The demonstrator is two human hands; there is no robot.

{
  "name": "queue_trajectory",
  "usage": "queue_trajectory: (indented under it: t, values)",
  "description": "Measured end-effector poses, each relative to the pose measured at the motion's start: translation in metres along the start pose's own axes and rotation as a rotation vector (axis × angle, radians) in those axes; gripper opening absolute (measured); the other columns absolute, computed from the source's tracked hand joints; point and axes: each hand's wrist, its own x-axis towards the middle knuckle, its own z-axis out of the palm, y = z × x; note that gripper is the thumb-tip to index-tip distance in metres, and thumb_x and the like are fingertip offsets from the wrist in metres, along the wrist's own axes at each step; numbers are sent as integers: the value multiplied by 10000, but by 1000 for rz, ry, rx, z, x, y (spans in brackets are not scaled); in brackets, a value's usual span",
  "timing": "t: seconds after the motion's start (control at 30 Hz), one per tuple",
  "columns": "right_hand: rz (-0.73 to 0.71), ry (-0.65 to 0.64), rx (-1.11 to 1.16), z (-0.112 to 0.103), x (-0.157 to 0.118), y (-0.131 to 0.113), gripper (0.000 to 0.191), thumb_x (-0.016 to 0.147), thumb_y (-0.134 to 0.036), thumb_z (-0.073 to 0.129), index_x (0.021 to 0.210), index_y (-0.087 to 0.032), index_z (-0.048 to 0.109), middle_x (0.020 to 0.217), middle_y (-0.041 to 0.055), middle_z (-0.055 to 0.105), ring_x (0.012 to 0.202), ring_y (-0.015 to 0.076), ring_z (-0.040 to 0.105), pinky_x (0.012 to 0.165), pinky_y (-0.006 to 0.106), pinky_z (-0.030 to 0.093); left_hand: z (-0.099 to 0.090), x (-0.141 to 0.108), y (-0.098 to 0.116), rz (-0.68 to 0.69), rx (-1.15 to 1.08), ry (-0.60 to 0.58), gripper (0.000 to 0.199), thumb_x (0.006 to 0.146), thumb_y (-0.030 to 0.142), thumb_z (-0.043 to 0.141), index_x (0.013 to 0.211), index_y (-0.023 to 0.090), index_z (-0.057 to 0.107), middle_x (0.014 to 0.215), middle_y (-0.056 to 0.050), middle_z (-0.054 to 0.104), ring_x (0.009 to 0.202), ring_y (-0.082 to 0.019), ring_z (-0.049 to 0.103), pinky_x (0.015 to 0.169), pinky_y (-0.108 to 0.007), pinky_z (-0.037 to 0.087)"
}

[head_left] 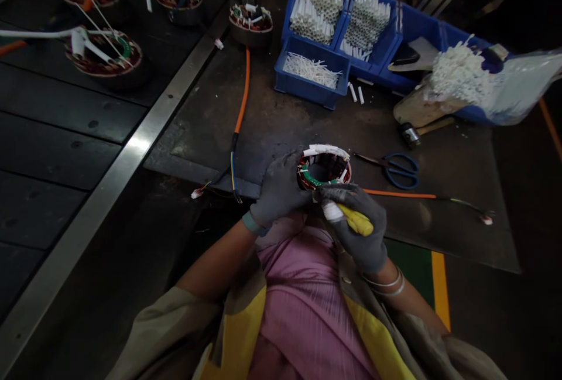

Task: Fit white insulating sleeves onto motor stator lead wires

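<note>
Near the front edge of the worktop sits a motor stator (343, 164), a ring of copper windings with white sleeves and a green strip along its rim. My gloved left hand (283, 187) is closed around its left side. In my gloved right hand (367, 246) is a yellow-handled tool (357, 221) with a white wrapped section. Its working end meets the near rim of the stator, but my fingers hide the tip. An orange cable (401, 194) runs right from the stator to a small white connector (486, 220). Scissors with blue handles (401, 170) lie just right of the stator.
Blue bins (312, 82) of white tubes stand at the back. Right of them are a bag of white pieces (465, 78) and a hammer (410, 134). Another stator (251, 31) with a cable is behind left. A metal rail (144, 137) borders a conveyor carrying several stators.
</note>
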Motion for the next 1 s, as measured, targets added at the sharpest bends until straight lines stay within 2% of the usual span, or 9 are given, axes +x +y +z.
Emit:
queue_trajectory:
  t: [0.07, 0.2, 0.3, 0.4, 0.57, 0.73, 0.83, 1.0]
  values:
    - [-17, 20, -23, 6, 1, 0, 169, 967, -180, 675, 1089, -249, 770, 1055, 65, 779, 943, 222, 750, 853, 367, 618, 0, 1, 2, -1, 26, -1, 827, 766, 440, 829, 1467, 125, 525, 1422, -186, 660, 1305, -348, 642, 1153, -479, 488]
    - [-96, -31, -170, 15, -6, 0, 159, 965, -193, 695, 1108, -227, 756, 1074, 81, 774, 926, 195, 756, 812, 304, 618, -4, 1, 9, -33, 85, -13, 640, 859, 328, 720, 1448, 150, 541, 1421, -163, 670, 1295, -302, 659, 1152, -434, 498]
    - [-176, -108, -284, 17, -15, 2, 233, 964, -218, 689, 1191, -214, 738, 1141, 114, 770, 968, 221, 766, 794, 308, 631, -5, -1, 11, -32, 110, -22, 609, 874, 335, 708, 1430, 145, 550, 1412, -175, 673, 1284, -308, 666, 1140, -431, 506]
    - [-243, -173, -334, 14, -19, 0, 274, 955, -215, 689, 1226, -203, 729, 1180, 130, 768, 1001, 241, 767, 794, 320, 640, -2, -3, 8, -16, 108, -3, 659, 859, 383, 734, 1440, 142, 536, 1408, -188, 670, 1282, -327, 664, 1134, -453, 504]
    - [-182, -27, -216, 0, -17, -12, 204, 941, -150, 699, 1126, -219, 755, 1037, 75, 785, 944, 194, 766, 830, 285, 631, 1, -2, 3, 4, 69, 14, 797, 769, 421, 816, 1452, 131, 523, 1413, -198, 659, 1290, -358, 648, 1146, -485, 490]
    - [-165, 43, -185, -10, -17, -9, 212, 924, -145, 714, 1112, -227, 765, 1018, 67, 788, 916, 201, 761, 812, 300, 631, -1, -2, 4, -6, 55, -10, 924, 681, 465, 877, 1464, 133, 517, 1423, -196, 650, 1302, -377, 635, 1155, -503, 481]
    - [-162, 30, -178, -7, -19, -3, 230, 931, -154, 714, 1143, -231, 761, 1051, 72, 787, 945, 205, 757, 839, 312, 631, -1, -3, 4, -6, 57, 2, 922, 673, 460, 884, 1457, 141, 520, 1422, -189, 653, 1294, -374, 640, 1143, -504, 490]
    - [-162, 36, -184, 10, -20, 8, 250, 958, -179, 705, 1195, -246, 750, 1100, 73, 780, 985, 210, 756, 861, 314, 630, 2, -2, 3, 3, 77, 29, 818, 745, 464, 846, 1430, 137, 540, 1400, -185, 671, 1268, -356, 658, 1126, -491, 508]
